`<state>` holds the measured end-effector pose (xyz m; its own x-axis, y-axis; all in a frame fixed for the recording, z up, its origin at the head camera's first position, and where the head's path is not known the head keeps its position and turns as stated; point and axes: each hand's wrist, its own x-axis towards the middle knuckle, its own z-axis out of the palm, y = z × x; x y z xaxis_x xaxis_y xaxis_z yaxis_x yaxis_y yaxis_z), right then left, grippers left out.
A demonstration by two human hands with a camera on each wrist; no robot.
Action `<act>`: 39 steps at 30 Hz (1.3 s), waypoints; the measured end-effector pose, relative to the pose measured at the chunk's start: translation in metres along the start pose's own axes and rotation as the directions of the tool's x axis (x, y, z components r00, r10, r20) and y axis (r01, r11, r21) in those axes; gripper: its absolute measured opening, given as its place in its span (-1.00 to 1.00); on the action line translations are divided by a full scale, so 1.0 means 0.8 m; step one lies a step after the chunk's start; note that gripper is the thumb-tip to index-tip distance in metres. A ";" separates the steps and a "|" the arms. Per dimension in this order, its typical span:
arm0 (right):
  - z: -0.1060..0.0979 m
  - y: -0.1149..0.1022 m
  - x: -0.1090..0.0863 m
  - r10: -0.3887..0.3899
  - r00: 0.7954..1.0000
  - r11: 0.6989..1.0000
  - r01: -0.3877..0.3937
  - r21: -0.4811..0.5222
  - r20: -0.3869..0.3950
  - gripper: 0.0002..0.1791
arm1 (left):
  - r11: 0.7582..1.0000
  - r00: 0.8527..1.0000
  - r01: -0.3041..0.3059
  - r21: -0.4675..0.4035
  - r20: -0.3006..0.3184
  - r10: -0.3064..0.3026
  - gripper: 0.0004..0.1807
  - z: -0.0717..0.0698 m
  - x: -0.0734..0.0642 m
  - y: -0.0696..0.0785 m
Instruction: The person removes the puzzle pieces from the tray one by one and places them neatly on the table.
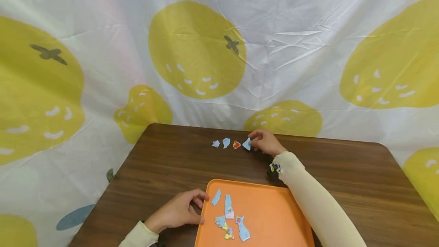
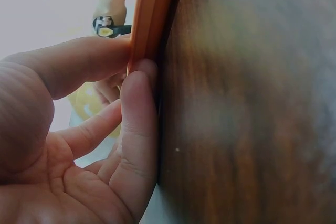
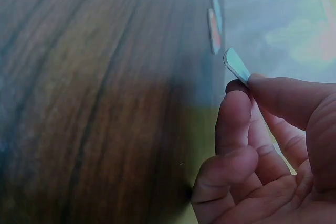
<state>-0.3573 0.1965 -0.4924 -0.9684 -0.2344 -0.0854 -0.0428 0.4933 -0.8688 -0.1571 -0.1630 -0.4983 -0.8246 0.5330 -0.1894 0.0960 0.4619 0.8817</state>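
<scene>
My right hand (image 1: 266,143) pinches a light-blue, roughly triangular puzzle piece (image 1: 247,144) between thumb and fingertips at the far side of the table. In the right wrist view the piece (image 3: 237,66) is tilted, one end sticking out past the thumb. Left of it lie a red-and-yellow piece (image 1: 236,145) and two pale-blue pieces, one irregular (image 1: 226,143) and one small and jagged (image 1: 215,144). My left hand (image 1: 178,209) holds the left rim of an orange tray (image 1: 274,216); the left wrist view shows its thumb and fingertips against that rim (image 2: 149,19).
On the tray's left half lie several torn-looking pieces, among them a long blue one (image 1: 228,206) and a multicoloured one (image 1: 224,227). The dark wooden table (image 1: 164,163) ends at a white curtain (image 1: 284,18) printed with yellow fruit.
</scene>
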 end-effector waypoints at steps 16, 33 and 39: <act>0.002 0.010 0.014 -0.013 0.999 0.998 0.011 -0.060 -0.030 -0.64 | 1.000 1.000 0.004 -0.021 0.002 -0.004 -0.39 0.001 -0.001 -0.001; -0.001 0.010 0.014 -0.004 1.000 0.998 0.002 -0.068 -0.018 -0.58 | 0.999 1.000 -0.006 -0.045 0.003 0.006 -0.37 0.003 -0.001 -0.001; -0.002 0.007 0.006 -0.028 0.999 0.998 0.027 -0.055 -0.026 -0.62 | 1.000 1.000 0.001 -0.014 -0.002 -0.001 -0.39 0.002 0.000 -0.003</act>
<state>-0.3625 0.1991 -0.4972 -0.9729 -0.2263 -0.0482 -0.0820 0.5323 -0.8426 -0.1565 -0.1628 -0.5010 -0.8256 0.5315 -0.1895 0.0874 0.4523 0.8876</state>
